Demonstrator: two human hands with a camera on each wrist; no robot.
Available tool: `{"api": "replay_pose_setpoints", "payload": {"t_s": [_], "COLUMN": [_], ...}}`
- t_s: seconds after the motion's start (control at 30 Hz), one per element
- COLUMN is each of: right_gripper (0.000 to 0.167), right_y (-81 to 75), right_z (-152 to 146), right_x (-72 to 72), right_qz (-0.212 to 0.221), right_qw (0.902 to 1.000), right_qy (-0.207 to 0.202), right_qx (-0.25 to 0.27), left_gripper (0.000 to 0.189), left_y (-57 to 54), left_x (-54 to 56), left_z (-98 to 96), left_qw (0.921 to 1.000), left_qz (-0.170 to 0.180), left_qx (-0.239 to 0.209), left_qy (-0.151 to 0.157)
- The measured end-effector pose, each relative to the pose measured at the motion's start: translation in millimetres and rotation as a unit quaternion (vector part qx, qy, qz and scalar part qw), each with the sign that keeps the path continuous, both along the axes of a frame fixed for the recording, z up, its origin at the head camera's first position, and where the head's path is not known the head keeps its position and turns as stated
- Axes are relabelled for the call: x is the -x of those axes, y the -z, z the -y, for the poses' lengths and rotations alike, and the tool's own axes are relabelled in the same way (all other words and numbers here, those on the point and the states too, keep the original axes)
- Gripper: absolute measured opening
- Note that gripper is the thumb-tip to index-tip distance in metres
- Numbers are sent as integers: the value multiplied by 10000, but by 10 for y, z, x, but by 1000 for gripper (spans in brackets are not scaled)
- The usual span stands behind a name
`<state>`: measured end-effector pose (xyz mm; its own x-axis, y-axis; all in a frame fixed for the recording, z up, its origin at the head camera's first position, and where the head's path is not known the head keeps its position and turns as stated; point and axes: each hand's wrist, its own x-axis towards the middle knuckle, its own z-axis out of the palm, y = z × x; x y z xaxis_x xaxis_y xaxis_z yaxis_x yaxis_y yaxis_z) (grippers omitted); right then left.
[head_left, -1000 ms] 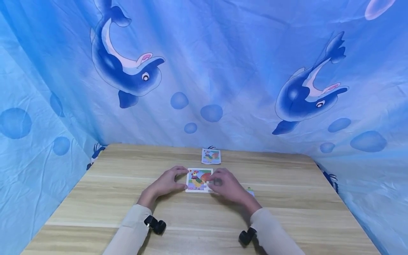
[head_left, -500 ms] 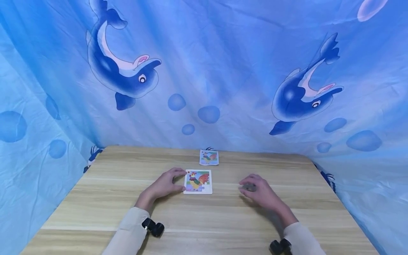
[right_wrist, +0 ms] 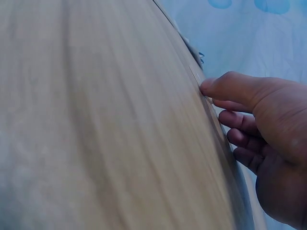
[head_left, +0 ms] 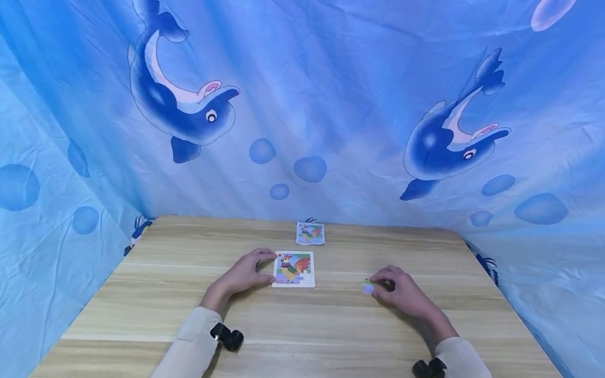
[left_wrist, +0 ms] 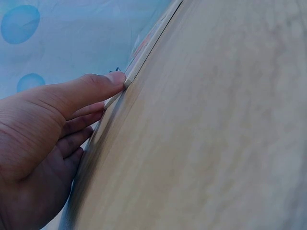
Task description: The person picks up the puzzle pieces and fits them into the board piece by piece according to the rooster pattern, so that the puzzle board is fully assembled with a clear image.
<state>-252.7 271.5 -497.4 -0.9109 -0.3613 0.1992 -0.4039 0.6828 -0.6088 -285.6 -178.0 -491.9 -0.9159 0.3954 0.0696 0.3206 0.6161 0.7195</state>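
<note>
A jigsaw puzzle board (head_left: 306, 283) with a white frame and a rooster picture lies flat on the table, its lower right part bare white. My left hand (head_left: 244, 271) holds it by the left side, index finger at the far corner and thumb at the near one. In the left wrist view the thumb (left_wrist: 103, 85) presses on the board's edge (left_wrist: 144, 55). To the right, my right hand (head_left: 404, 291) pinches a small green and lilac puzzle piece (head_left: 367, 288) at its right edge, thumb and index finger close over the tabletop. The right wrist view hides most of the piece.
A small rooster picture card (head_left: 310, 233) with slightly curled edges lies behind the board. The wooden table (head_left: 302, 331) reaches back to a blue curtain (head_left: 340, 115) printed with dolphins and bubbles.
My right hand has left the board's right side, moved right across the table and taken the puzzle piece there. My left hand stays at the board's left side.
</note>
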Motion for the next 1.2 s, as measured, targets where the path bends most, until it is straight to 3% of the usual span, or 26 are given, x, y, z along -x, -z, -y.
{"api": "replay_pose_setpoints", "payload": {"t_s": [0.93,1.2], "right_gripper": [20,21], "right_y": [-11,-41], "right_z": [103,295], "right_x": [13,64], "right_qz": [-181,-229], "right_qw": [9996,9995], "right_qy": [205,-34], "right_qx": [61,195], "left_gripper": [65,65], "left_y": [-44,-20], "left_x": [-33,-15], "left_z": [9,-8], "left_qw": [10000,9999], "left_qz": [7,110], "left_qx": [-37,-35], "left_qy": [-13,-44]}}
